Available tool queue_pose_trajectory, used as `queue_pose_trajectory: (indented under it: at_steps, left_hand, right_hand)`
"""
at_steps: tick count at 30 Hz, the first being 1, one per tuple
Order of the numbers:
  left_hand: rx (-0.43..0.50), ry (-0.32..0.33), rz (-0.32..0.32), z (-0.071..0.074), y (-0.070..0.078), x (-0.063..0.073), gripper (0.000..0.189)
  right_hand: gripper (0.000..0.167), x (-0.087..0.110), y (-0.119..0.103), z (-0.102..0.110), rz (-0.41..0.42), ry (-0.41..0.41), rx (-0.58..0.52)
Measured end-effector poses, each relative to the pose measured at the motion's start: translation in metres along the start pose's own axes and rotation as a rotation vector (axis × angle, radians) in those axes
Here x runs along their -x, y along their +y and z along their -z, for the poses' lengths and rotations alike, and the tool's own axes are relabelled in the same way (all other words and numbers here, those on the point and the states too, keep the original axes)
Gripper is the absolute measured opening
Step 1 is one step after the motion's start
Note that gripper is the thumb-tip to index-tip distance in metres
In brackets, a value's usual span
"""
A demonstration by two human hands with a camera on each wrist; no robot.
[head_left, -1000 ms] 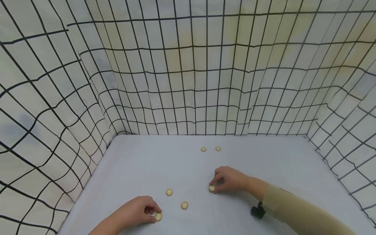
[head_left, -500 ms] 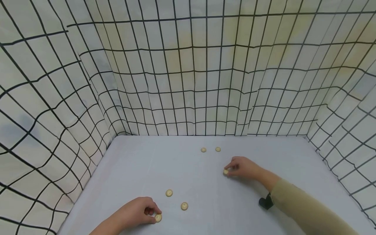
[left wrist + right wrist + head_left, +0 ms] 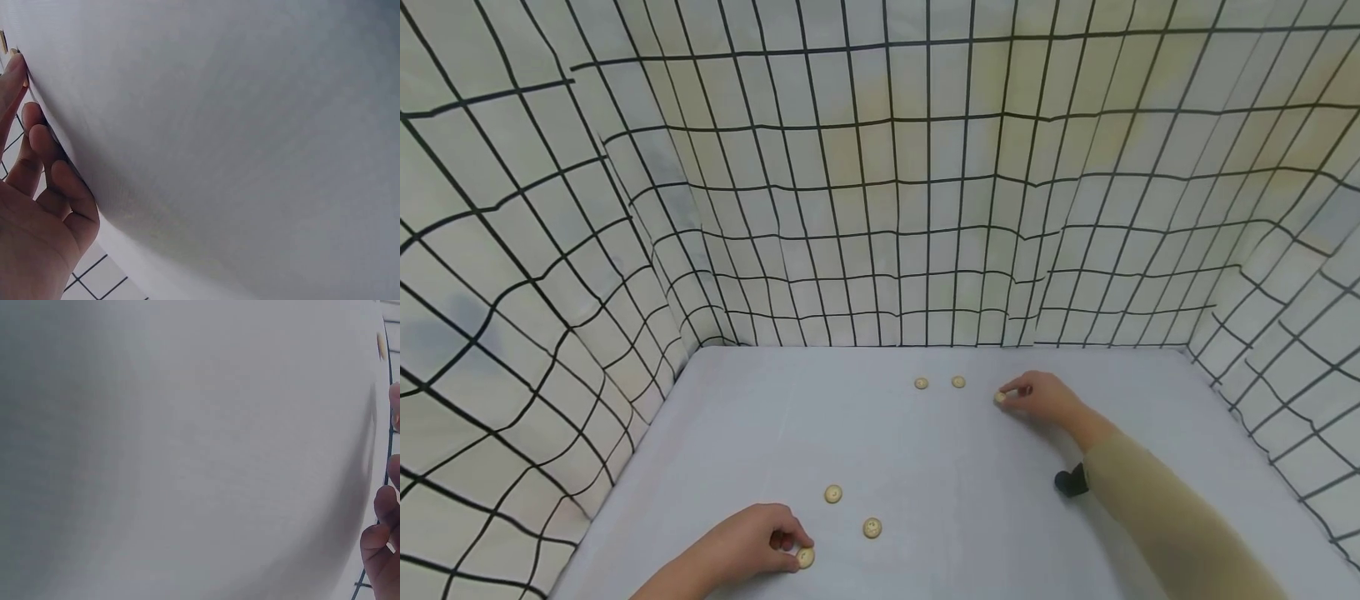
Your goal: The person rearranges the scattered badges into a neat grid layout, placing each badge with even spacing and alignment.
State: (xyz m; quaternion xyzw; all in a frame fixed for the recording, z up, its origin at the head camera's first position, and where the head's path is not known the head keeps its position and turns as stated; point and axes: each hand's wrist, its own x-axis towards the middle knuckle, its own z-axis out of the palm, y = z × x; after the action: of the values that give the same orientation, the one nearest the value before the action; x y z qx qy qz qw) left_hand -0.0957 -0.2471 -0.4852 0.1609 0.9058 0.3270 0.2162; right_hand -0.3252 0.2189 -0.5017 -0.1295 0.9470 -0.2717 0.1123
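Observation:
Near the front of the white table, my left hand (image 3: 751, 540) pinches a small round wooden disc (image 3: 806, 557) between thumb and fingers. In the left wrist view its fingers (image 3: 74, 199) lie along the tabletop, the disc mostly hidden. At the back right my right hand (image 3: 1043, 397) holds another pale disc (image 3: 1000, 397) by its edge. That hand shows only at the right border of the right wrist view. Two discs lie just beyond the left fingertips, a nearer one (image 3: 872, 527) and a farther one (image 3: 832, 494), both with small dark marks on top.
Two more discs, one left (image 3: 921, 383) and one right (image 3: 958, 382), lie side by side toward the back, left of my right hand. White walls with a black grid (image 3: 880, 208) enclose the table. A black wrist device (image 3: 1071, 482) hangs under the right sleeve (image 3: 1157, 508).
My right hand has carried its disc from mid-table toward the back right, level with the two far discs. My left hand and its disc have stayed in place.

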Motion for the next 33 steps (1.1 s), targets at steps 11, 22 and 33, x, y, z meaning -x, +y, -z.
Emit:
queue_pose_trajectory:
  at_steps: [11, 22, 33]
  left_hand:
    - [0.011, -0.01, 0.013, 0.0, 0.001, -0.001, 0.013]
    - [0.008, -0.01, 0.029, 0.0, 0.001, -0.002, 0.014]
    - [0.02, -0.014, 0.035, 0.001, 0.004, -0.001, 0.013]
  right_hand:
    - [0.04, -0.007, 0.006, 0.004, -0.121, 0.05, -0.04]
    - [0.04, -0.011, 0.002, 0.002, -0.124, 0.078, -0.032]
    - [0.042, -0.014, 0.006, 0.0, -0.112, 0.09, -0.003]
